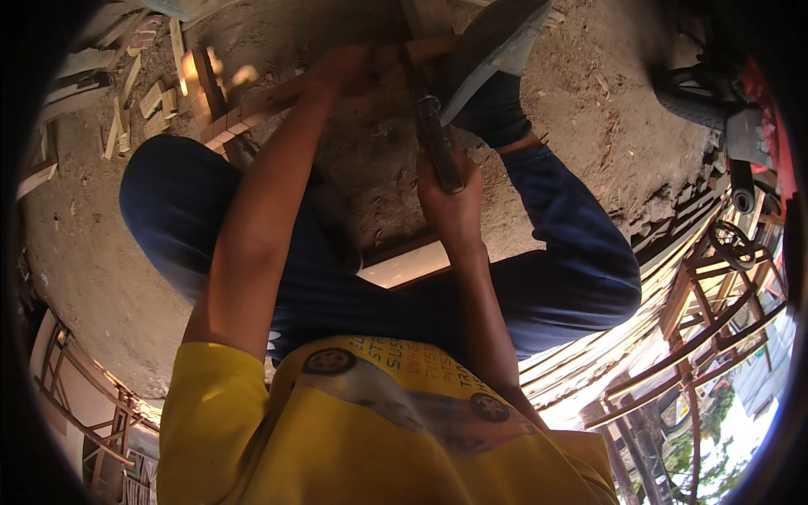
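Observation:
My right hand (450, 198) is closed round the straight dark handle of a tool (439, 151). A shiny metal collar sits at the handle's far end, and a narrow dark blade runs on from it, too blurred to name its kind. The blade reaches a long reddish-brown wooden bar (268, 107), which lies slantwise ahead of me. My left hand (345, 69) is on the bar, left of the blade. It is smeared and shadowed, so its fingers do not show clearly. My shoe (497, 59) rests at the bar's right end.
I sit on bare dirt ground (581, 109) with my legs bent. Wood offcuts (156, 101) lie at the far left, beside an upright wooden block (200, 84). A pale board (408, 265) lies between my legs. A black tyre (690, 97) stands far right, above stacked wood strips (589, 370) and a frame (699, 311).

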The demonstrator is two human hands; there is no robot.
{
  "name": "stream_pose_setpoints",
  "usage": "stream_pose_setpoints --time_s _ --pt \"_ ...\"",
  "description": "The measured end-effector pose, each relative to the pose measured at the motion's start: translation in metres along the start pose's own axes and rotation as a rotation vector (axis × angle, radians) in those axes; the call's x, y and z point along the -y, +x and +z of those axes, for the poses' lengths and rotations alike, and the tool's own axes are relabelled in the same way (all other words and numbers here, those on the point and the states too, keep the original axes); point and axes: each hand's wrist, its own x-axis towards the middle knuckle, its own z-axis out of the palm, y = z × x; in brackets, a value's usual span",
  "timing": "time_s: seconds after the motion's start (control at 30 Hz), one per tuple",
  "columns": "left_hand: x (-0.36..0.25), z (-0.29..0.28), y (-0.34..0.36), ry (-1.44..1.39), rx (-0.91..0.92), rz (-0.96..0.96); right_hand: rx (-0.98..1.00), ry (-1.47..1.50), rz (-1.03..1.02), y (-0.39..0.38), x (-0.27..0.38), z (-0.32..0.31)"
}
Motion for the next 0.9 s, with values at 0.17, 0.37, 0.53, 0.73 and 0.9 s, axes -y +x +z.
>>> stream_pose_setpoints --time_s 0.17,0.37,0.53,0.73,0.9 --pt "-0.001 -0.004 0.000 0.065 0.013 -0.018 -0.061 -0.053 -0.196 -0.041 -0.013 -0.004" --pt "0.004 0.010 0.003 0.032 0.102 -0.011 0.016 0.028 -0.075 0.019 0.004 0.011" --pt "0.006 -0.003 0.001 0.073 -0.001 0.004 -0.033 -0.072 -0.178 -0.019 -0.010 -0.009" --pt "-0.007 -0.003 0.000 0.016 0.135 -0.043 -0.036 0.000 -0.134 0.017 0.001 0.009" --pt "0.035 0.031 0.002 0.133 -0.187 0.119 -0.007 -0.003 -0.103 0.010 0.013 0.010"
